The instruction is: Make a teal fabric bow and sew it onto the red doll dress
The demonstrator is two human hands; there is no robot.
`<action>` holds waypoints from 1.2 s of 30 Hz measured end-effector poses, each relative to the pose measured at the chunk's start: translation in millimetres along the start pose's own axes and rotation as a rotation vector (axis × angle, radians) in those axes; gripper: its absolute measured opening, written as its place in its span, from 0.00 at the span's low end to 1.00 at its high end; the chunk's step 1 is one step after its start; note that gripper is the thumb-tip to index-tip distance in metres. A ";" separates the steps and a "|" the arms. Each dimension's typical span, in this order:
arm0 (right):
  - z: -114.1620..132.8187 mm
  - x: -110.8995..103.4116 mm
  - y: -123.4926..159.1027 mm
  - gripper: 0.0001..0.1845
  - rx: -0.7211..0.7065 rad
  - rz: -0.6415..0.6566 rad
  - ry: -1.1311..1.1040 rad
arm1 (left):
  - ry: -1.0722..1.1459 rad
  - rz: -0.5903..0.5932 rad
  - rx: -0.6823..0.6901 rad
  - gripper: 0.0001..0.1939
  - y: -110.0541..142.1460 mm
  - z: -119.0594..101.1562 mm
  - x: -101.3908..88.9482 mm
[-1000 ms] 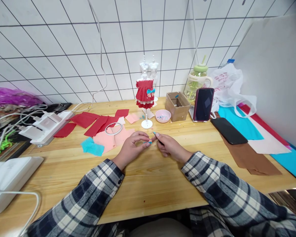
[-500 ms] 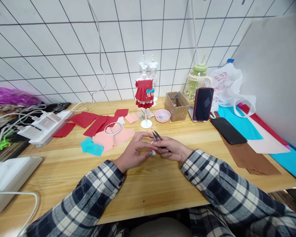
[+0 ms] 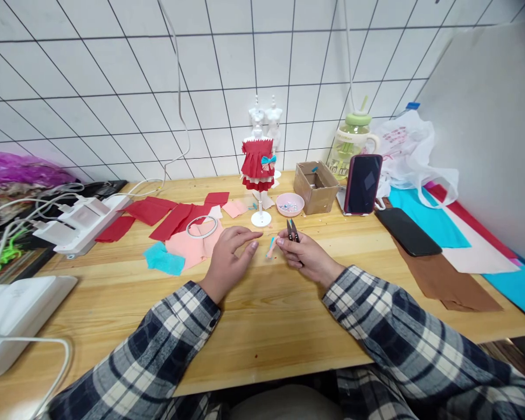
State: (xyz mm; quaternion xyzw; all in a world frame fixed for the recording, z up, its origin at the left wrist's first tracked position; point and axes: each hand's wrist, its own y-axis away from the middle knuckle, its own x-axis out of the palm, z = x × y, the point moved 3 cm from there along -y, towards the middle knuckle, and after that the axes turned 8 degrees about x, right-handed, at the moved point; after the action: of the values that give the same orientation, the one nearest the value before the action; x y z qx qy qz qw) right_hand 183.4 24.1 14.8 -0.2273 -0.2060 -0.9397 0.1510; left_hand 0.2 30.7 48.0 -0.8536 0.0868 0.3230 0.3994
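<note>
My right hand (image 3: 308, 255) is wrapped round a pair of dark thread snips (image 3: 293, 232), with the blade tips pointing up and away from me. At its thumb and index fingertips is a small pink-and-blue fabric piece (image 3: 270, 248); whether it is pinched or only touched I cannot tell. My left hand (image 3: 231, 259) is to the left of that piece, fingers stretched out and thumb apart, with nothing visible in it. Just beyond both hands, a small white dress form wears a ruffled red dress (image 3: 258, 158) with a blue-and-pink bow (image 3: 268, 163) at its side.
Red fabric pieces (image 3: 151, 211), pink cloth (image 3: 188, 249), a white ring (image 3: 202, 227) and blue cloth (image 3: 165, 258) lie left. Behind my right hand are a pink bowl (image 3: 290, 211) of small bits, a cardboard box (image 3: 306, 189) and a propped phone (image 3: 363, 185). Another phone (image 3: 408, 231) lies right.
My hands have moved apart, and the left fingers have come away from the right hand. The small fabric piece now shows more fully, and the snips point more upright.
</note>
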 end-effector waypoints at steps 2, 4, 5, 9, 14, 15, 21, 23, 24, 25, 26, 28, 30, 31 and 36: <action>-0.6 3.5 1.0 0.19 -0.011 0.002 0.048 | 0.113 0.110 -0.080 0.12 -0.4 0.2 5.9; -1.5 5.4 1.2 0.19 -0.037 -0.039 0.120 | 0.176 0.174 -0.124 0.12 -0.1 -0.9 11.4; -2.0 5.6 0.8 0.19 -0.055 -0.068 0.158 | 0.178 0.181 -0.129 0.12 0.2 -1.6 13.3; -5.1 3.4 -1.6 0.20 -0.105 -0.135 0.295 | 0.112 0.187 -0.089 0.08 1.2 -3.2 18.0; -3.0 5.6 -2.0 0.19 -0.213 -0.083 0.502 | 0.048 0.209 -0.061 0.07 1.8 -3.3 18.2; -1.4 5.9 -1.6 0.17 -0.243 -0.100 0.529 | 0.044 0.218 -0.055 0.07 1.7 -4.1 18.2; 2.0 5.2 0.7 0.16 -0.246 -0.176 0.535 | 0.091 0.207 -0.103 0.10 0.7 -5.5 17.8; 0.2 4.0 1.4 0.17 -0.245 -0.197 0.534 | 0.155 0.174 -0.209 0.11 1.8 -0.2 16.7; -1.2 3.6 1.7 0.17 -0.248 -0.203 0.548 | 0.201 0.159 -0.274 0.12 2.7 3.2 16.3; -2.8 3.6 1.8 0.18 -0.251 -0.197 0.585 | 0.254 0.145 -0.335 0.13 3.6 6.6 15.9; -4.5 4.3 2.0 0.20 -0.258 -0.179 0.649 | 0.309 0.133 -0.385 0.14 4.4 9.5 15.6; -7.2 6.8 2.7 0.21 -0.287 -0.140 0.826 | 0.407 0.120 -0.446 0.15 5.4 13.0 15.6; -8.7 9.4 4.1 0.19 -0.315 -0.115 0.992 | 0.463 0.122 -0.467 0.15 5.6 13.4 16.1; -8.9 10.4 4.8 0.18 -0.319 -0.109 1.041 | 0.476 0.130 -0.470 0.15 5.6 12.8 16.5; -8.5 12.1 6.3 0.18 -0.288 -0.081 1.100 | 0.495 0.151 -0.477 0.14 5.4 8.7 17.7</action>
State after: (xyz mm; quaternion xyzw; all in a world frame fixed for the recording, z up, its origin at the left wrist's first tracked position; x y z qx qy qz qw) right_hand 172.4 12.4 15.9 0.2854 0.0245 -0.9434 0.1674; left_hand 7.6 35.5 29.6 -0.9665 0.1658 0.1460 0.1304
